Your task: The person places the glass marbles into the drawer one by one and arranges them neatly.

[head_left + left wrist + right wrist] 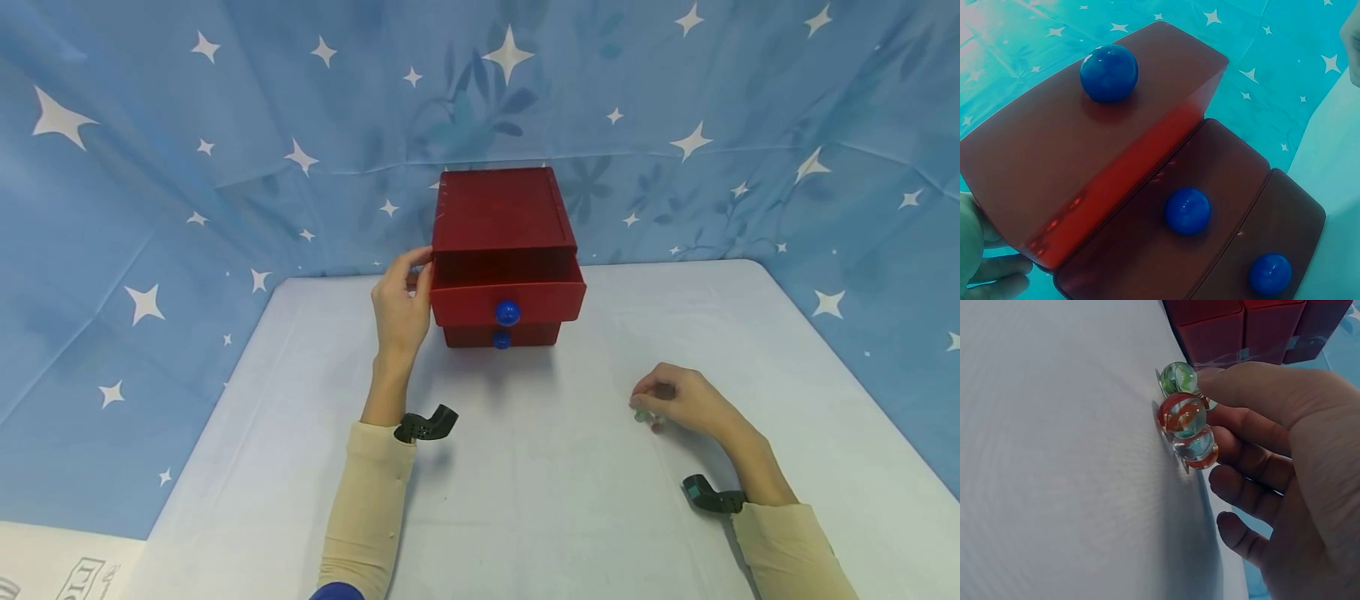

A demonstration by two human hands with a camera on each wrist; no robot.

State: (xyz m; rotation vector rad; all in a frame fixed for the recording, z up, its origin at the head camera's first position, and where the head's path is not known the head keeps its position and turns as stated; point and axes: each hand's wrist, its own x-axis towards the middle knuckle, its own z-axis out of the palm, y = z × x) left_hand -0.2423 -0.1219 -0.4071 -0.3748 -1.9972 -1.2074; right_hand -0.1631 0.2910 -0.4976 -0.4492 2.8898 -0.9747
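Head: I see the left hand (401, 308), fingers loose, against the side of the red drawer unit (502, 208), top drawer (465, 307) pulled out. Uneven pressure could skew the unit.

Left wrist: lower drawers (1138, 244) look closed.

Right wrist: right hand (1304, 450) narrowed at glass marbles (1182, 415) on the white table (1054, 456); I cannot tell whether one is pinched. An off-centre squeeze could scatter them.

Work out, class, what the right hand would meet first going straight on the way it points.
The right hand would likely meet the glass marbles first: they sit close in front of it. Whether it already touches one is hard to tell.
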